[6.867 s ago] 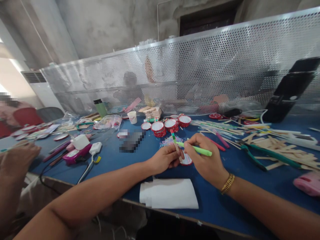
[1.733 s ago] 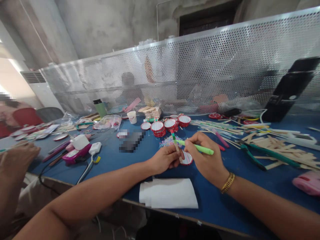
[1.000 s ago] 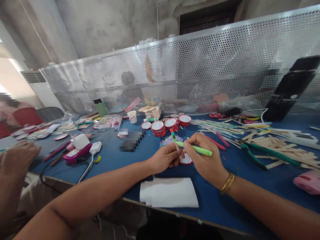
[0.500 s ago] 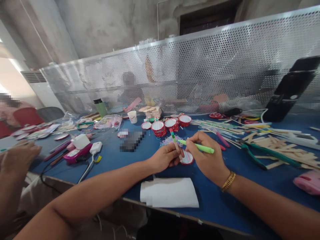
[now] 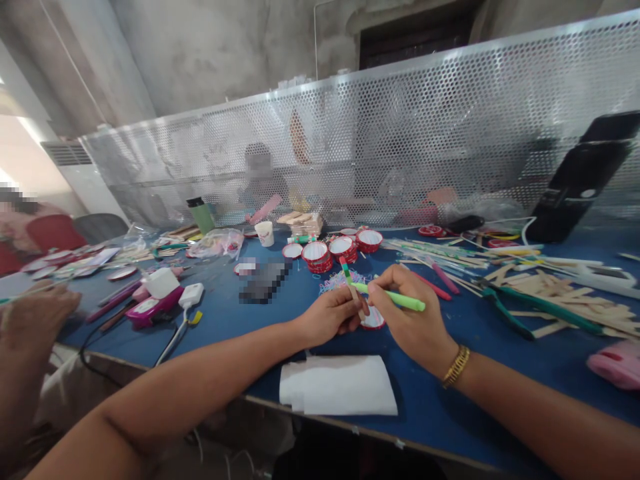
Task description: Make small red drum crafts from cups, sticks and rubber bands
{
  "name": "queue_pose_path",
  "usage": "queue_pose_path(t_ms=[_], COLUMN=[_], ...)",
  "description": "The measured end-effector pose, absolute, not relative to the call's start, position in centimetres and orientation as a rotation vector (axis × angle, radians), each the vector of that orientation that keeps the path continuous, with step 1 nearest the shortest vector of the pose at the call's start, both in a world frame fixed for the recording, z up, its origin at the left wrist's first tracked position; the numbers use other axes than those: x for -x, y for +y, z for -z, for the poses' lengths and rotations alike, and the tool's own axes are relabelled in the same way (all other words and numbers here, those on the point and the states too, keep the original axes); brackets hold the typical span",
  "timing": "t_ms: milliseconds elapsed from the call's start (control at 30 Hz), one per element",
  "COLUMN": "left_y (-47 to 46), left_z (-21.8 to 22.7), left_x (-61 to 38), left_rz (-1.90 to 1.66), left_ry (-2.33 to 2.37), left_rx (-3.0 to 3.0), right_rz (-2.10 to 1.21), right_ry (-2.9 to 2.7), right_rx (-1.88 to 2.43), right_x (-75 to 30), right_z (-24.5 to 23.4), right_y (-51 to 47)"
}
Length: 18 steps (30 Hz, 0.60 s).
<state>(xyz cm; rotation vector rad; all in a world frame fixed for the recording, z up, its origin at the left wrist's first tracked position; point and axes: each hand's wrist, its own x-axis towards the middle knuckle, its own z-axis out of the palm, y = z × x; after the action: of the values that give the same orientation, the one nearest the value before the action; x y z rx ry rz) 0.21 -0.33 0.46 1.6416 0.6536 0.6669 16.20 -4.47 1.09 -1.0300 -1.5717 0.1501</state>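
Between the fingers of my left hand (image 5: 330,317) is a wooden craft stick (image 5: 346,270), held upright, its upper end coloured red and green. My right hand (image 5: 413,317) pinches a light-green marker (image 5: 400,298), whose tip meets or nearly meets the stick. Partly hidden behind the hands lies a round white disc with a red rim (image 5: 374,317). Just beyond my left hand is a heap of small coloured loops (image 5: 333,283). In front of my hands, near the table edge, rests a folded white cloth or paper (image 5: 340,385).
Stacked red-rimmed discs (image 5: 317,255) stand behind the heap. Green-handled pliers (image 5: 545,308) and loose wooden sticks (image 5: 575,293) cover the right side. A blurred phone-like thing (image 5: 265,283), a magenta device (image 5: 153,307) and another person's hand (image 5: 37,307) are at left. Perforated metal screen (image 5: 425,133) closes the back.
My right hand and the green marker have shifted slightly left, bringing the marker tip closer to the stick. My left hand stays almost still.
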Motion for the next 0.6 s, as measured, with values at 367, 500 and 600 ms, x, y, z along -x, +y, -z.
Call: queue_pose_path(t_ms=[367, 500, 600], left_y=[-0.38, -0.35, -0.33], left_z=[-0.52, -0.52, -0.48], left_x=[-0.24, -0.24, -0.24], left_rz=[-0.671, -0.662, -0.658], left_ry=[0.663, 0.685, 0.665], left_rx=[-1.649, -1.650, -1.644], right_rz=[-0.148, -0.173, -0.158], right_ry=[-1.581, -1.556, -1.558], right_rx=[1.038, 1.049, 1.046], right_x=[-16.29, -16.33, -16.30], right_z=[-1.04, -1.05, -1.02], right_y=[-4.44, -4.35, -4.36])
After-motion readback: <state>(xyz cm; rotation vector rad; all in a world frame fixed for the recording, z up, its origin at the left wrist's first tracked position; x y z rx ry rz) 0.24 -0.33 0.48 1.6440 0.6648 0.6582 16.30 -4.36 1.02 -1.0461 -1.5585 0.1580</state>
